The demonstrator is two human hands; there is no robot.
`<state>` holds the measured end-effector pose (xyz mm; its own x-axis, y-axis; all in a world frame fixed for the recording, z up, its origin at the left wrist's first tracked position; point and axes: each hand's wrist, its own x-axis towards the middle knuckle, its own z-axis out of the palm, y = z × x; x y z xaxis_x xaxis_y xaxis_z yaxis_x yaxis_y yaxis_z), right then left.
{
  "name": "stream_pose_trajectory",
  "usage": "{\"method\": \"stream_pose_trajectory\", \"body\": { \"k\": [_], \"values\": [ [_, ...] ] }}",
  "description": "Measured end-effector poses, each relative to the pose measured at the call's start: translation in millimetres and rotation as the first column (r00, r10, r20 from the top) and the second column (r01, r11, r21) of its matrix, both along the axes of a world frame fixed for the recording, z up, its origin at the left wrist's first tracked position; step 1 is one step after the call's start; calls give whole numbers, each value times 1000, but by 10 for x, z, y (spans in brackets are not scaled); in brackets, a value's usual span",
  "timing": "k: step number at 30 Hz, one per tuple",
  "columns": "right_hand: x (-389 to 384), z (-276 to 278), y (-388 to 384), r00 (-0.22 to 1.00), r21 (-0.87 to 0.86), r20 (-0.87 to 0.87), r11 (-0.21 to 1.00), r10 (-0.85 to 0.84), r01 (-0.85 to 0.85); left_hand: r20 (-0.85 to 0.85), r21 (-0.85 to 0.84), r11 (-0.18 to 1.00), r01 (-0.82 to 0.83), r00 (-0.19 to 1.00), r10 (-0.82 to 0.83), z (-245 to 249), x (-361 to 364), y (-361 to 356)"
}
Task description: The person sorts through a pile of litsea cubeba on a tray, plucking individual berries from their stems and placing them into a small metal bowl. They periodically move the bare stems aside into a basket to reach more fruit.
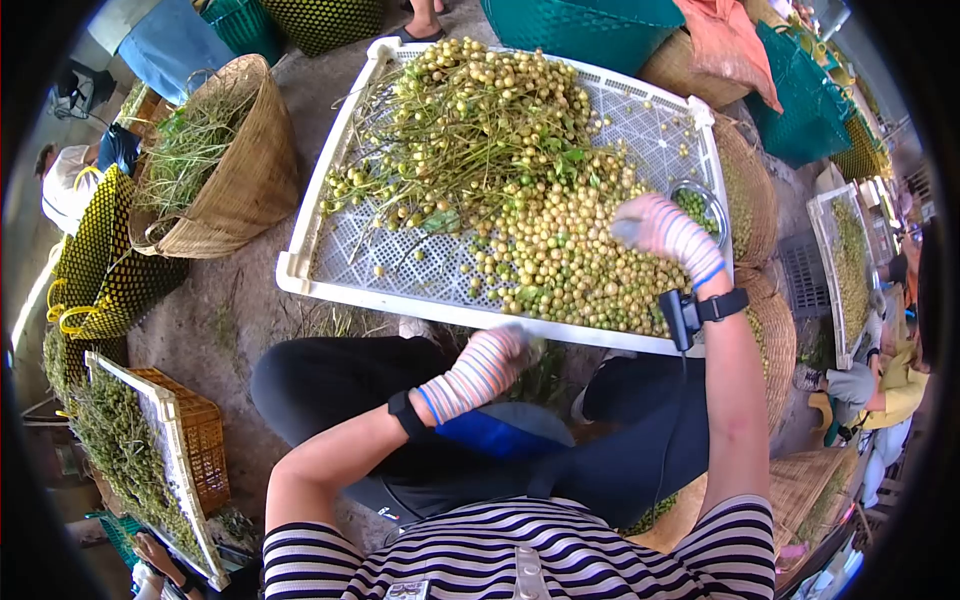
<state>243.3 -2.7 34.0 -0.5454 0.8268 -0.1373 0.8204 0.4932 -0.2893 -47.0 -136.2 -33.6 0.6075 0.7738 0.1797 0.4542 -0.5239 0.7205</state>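
Observation:
A white perforated tray (375, 255) lies in front of me. On its far half is a heap of stems (470, 150) with leaves and small fruits; loose round yellow-green fruits (570, 255) spread over the near right part. My right hand (665, 232), in a striped glove with grey fingertips, hovers over or touches the loose fruits, beside a metal bowl (695, 205) of greener fruits. My left hand (482, 370), gloved alike, is just before the tray's near rim, above my lap. Motion smears the fingertips of both hands, so what they hold, if anything, cannot be made out.
A wicker basket (245, 165) of stems stands at the left, next to a black-and-yellow woven basket (100, 265). Another laden tray (175, 450) is at lower left. Teal baskets (590, 30) stand at the back. Wicker baskets (745, 180) line the right, where a person (895, 390) sits.

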Motion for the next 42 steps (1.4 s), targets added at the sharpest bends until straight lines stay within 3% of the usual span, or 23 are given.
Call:
{"method": "stream_pose_trajectory", "body": {
  "k": [1, 2, 4, 6, 7, 9, 11, 12, 13, 14, 15, 16, 18, 20, 22, 26, 28, 30, 32, 36, 38, 40, 42],
  "values": [
    [84, 172, -23, 975, 25, 81, 978, -207, 206, -235, -125, 987, 96, 964, -124, -39, 13, -12],
    [162, 345, -51, 901, 66, 153, 914, -405, 400, -471, -273, 957, 95, 854, -219, -69, -23, -33],
    [610, 156, 90, 792, 99, 212, 819, -572, 565, -702, -437, 896, 81, 591, -396, -47, -19, 10],
    [608, 214, -37, 766, 209, 200, 790, -611, 576, -796, -309, 945, 104, 516, -317, 31, -20, -67],
    [605, 240, -76, 736, 305, 194, 753, -649, 584, -768, -299, 944, 137, 553, -324, 229, 23, -6],
    [570, 212, 19, 763, 242, 113, 763, -636, 600, -640, -185, 975, 122, 738, -214, 651, 139, 251],
    [430, 250, 61, 801, 118, -15, 794, -599, 596, -520, 329, 939, 100, 849, 92, 855, 296, 755],
    [325, 310, 39, 802, 121, -23, 795, -597, 595, -467, 366, 931, -13, 862, 195, 1061, 387, 1073],
    [226, 375, 8, 827, 57, -110, 827, -551, 559, -417, 435, 896, -93, 861, 292, 1153, 466, 1429],
    [185, 408, -10, 841, 0, -199, 858, -503, 514, -346, 597, 785, -168, 828, 441, 1206, 504, 1770],
    [195, 299, 8, 883, 134, -209, 882, -420, 452, -432, 602, 770, -212, 724, 538, 1256, 524, 2083],
    [135, 367, -20, 917, 161, -227, 916, -329, 369, -511, 608, 751, -256, 599, 617, 1271, 520, 2338],
    [32, 443, -76, 904, 115, -257, 918, -342, 380, -653, 497, 784, -373, 435, 620, 1156, 440, 2697],
    [46, 401, -75, 916, 101, -222, 926, -335, 363, -696, 169, 845, -508, 546, 467, 1110, 330, 2859],
    [49, 382, -94, 938, 130, -197, 940, -286, 315, -762, 76, 840, -538, 512, 397, 988, 311, 3049],
    [-8, 417, -95, 929, 11, -157, 940, -334, 340, -788, 193, 887, -419, 473, 394, 1117, 414, 2931],
    [-23, 402, -93, 943, 54, -139, 949, -302, 312, -760, 280, 905, -321, 501, 413, 1161, 449, 2880],
    [-29, 410, -102, 949, 100, -171, 954, -265, 284, -691, 384, 882, -274, 548, 471, 1229, 405, 2740],
    [-48, 416, -107, 944, 70, -180, 954, -276, 292, -575, 554, 828, -83, 682, 452, 1412, 341, 2529],
    [-124, 379, -52, 947, 63, -149, 953, -284, 296, -601, 609, 792, 43, 676, 426, 1448, 144, 2059],
    [-196, 295, -21, 957, 69, -141, 961, -255, 266, -775, 522, 847, 105, 474, 419, 1209, 79, 1911],
    [-308, 288, -27, 960, 94, -128, 961, -248, 261, -888, 311, 947, 76, 379, 261, 957, -26, 1738],
    [-431, 327, -35, 954, 106, -97, 950, -284, 294, -800, 386, 919, 83, 526, 289, 829, -116, 1501]
  ]
}}
